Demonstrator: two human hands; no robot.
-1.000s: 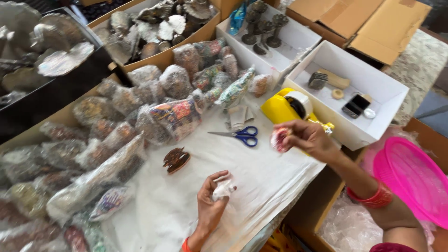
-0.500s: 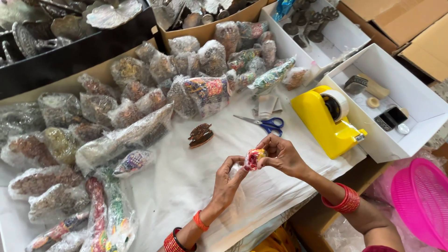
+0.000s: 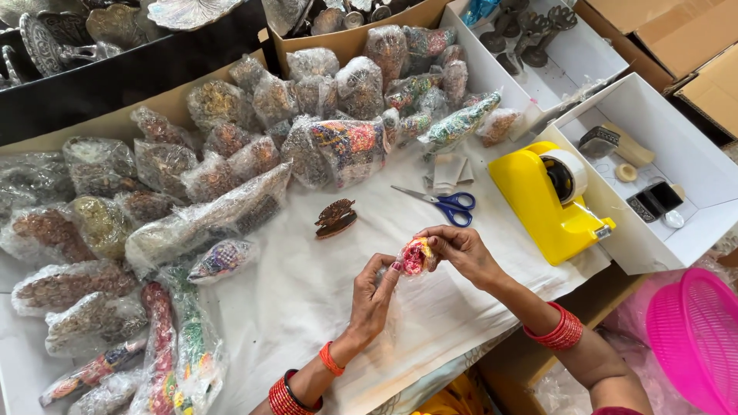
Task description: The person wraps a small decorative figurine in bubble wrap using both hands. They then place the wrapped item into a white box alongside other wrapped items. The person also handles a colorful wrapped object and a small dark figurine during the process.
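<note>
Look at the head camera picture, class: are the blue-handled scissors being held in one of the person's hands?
No: the blue-handled scissors lie on the white sheet, while the left hand and right hand hold a small colourful bubble-wrapped item.

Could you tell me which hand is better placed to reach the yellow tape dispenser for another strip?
Probably the right hand: it lies nearer the yellow tape dispenser, while the left hand supports the small wrapped item.

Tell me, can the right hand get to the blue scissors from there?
Probably yes. The scissors lie in the open on the white sheet just beyond the right hand, with nothing between. But that hand and the left hand are pinching a small wrapped bundle.
</note>
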